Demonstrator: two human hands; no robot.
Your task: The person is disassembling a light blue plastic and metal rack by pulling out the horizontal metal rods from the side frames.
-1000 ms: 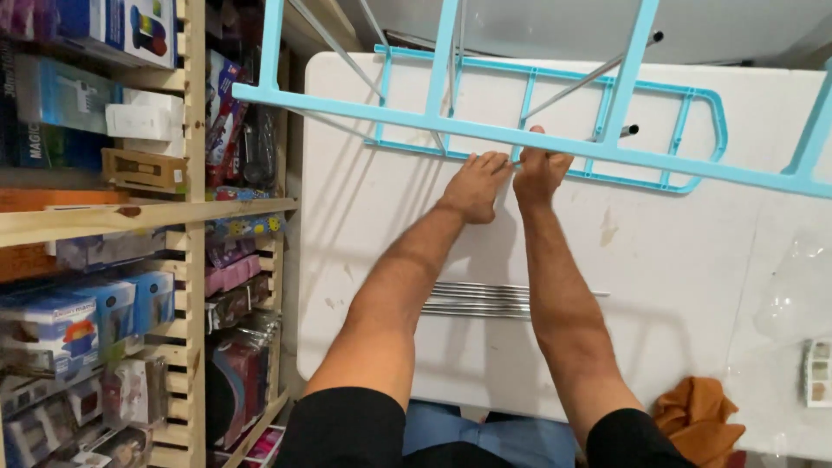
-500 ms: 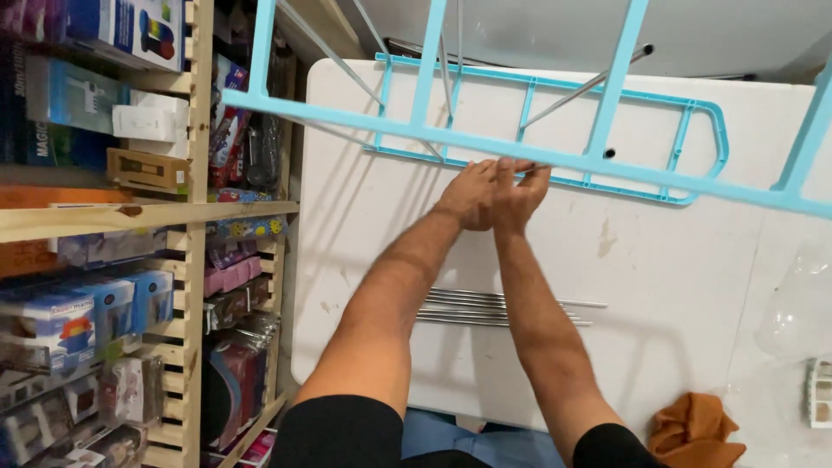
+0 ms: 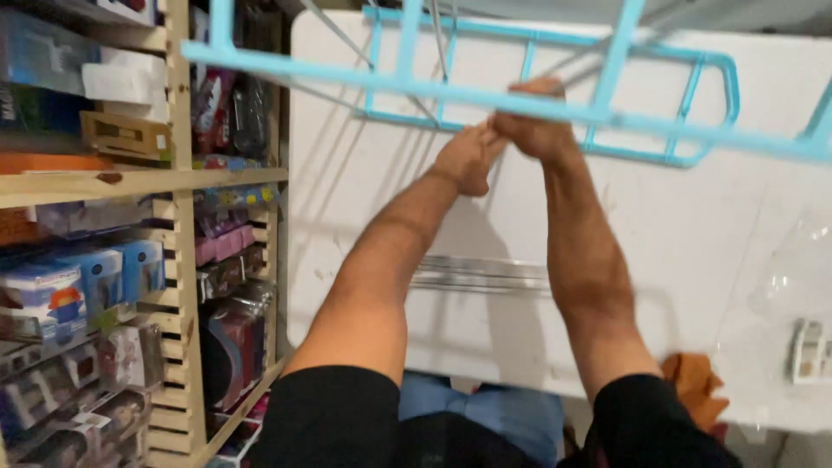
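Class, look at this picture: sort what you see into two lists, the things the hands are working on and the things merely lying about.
In hand:
light blue tube frame
left hand
right hand
white table

Lying about:
bundle of metal rods
orange cloth
clear plastic wrap
wooden shelves of boxed goods

On the wooden shelf unit (image 3: 178, 182) at the left, blue boxes (image 3: 104, 273) stand in a row on a middle shelf. Above them sit a white carton (image 3: 121, 82) and a tan cardboard box (image 3: 126, 134). Pink packets (image 3: 221, 243) lie further in, with clear-wrapped packs (image 3: 104, 381) below.
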